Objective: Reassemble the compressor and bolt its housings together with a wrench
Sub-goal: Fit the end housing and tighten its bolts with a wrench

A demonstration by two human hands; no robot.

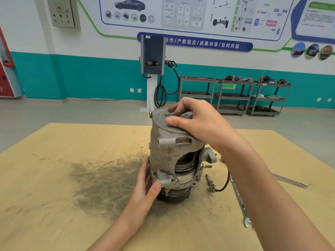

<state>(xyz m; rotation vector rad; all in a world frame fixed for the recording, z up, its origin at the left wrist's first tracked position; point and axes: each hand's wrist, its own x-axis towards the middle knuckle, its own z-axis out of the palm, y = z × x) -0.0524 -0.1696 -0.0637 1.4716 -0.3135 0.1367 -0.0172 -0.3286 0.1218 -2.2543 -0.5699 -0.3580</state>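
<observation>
Compressor point(174, 160) stands on end on the bench point(54, 178), pulley end down. Upper housing point(166, 147) sits over the core but tilted — a gap shows on its right side, with the inner rings visible through it. Judged: housings not yet seated.

Right hand point(195, 120) lies on top of the housing, fingers curled over the cap, thumb pressing its near edge; it grips the housing. Left hand point(146, 185) cups the lower flange, thumb pressed against the near lug, steadying the housing.

Bolts point(208, 178) lie loose just right of the body, below the right wrist, none seen threaded in. Wrench point(239, 200) lies untouched on the bench, further right, under the right forearm.

Judged progress: core stacked, housing halfway on — seating, bolting and tightening all remain.
</observation>
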